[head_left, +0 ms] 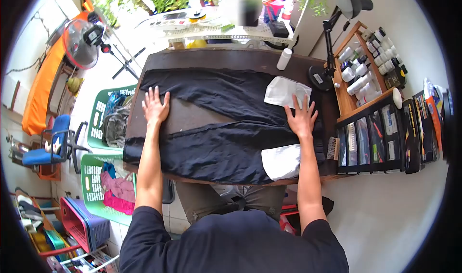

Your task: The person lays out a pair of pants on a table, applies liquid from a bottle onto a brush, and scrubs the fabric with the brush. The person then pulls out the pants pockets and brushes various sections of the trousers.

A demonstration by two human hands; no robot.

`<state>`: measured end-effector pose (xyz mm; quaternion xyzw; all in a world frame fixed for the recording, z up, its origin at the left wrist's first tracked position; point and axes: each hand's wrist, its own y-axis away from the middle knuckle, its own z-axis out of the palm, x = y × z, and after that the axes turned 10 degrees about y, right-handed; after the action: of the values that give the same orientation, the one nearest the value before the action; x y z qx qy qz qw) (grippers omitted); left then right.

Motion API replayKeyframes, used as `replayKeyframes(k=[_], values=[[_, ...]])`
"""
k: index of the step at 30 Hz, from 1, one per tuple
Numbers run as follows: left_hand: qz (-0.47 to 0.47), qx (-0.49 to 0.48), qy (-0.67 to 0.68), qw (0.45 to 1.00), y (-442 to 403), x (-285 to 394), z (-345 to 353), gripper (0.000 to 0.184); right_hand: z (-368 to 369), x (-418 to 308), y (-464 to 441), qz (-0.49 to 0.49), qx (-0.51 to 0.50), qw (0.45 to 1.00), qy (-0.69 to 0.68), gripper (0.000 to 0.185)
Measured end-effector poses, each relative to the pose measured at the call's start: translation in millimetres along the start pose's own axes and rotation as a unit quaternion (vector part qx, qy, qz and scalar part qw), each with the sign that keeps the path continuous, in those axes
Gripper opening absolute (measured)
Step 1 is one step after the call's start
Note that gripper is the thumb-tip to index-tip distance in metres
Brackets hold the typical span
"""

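Observation:
A pair of black trousers [211,140] lies spread across the dark brown table [192,115], legs pointing left and waist at the right. Two white pocket linings [281,162] are turned out, one on each side of the waist. My left hand [156,108] rests flat with fingers spread, at the end of the upper trouser leg. On the waist part lies my right hand [301,118], fingers apart, its fingertips by the upper white lining [285,91]. Neither hand grips anything. My right forearm covers part of the lower waist edge.
Green baskets [91,128] of clothes stand left of the table. A white bottle [284,59] and a desk lamp [321,76] are at the back right. A brush [332,148], a black drawer organizer [370,138] and a wooden rack [344,97] of bottles line the right side.

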<state>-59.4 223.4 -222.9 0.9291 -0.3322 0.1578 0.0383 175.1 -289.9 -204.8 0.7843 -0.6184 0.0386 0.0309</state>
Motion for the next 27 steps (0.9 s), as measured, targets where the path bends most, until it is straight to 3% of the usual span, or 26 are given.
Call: replayKeyframes(k=[27], values=[[-0.029, 0.027, -0.047, 0.998, -44, -59, 1, 0.091, 6, -11, -21, -0.055, 0.068, 0.995, -0.05, 0.079]])
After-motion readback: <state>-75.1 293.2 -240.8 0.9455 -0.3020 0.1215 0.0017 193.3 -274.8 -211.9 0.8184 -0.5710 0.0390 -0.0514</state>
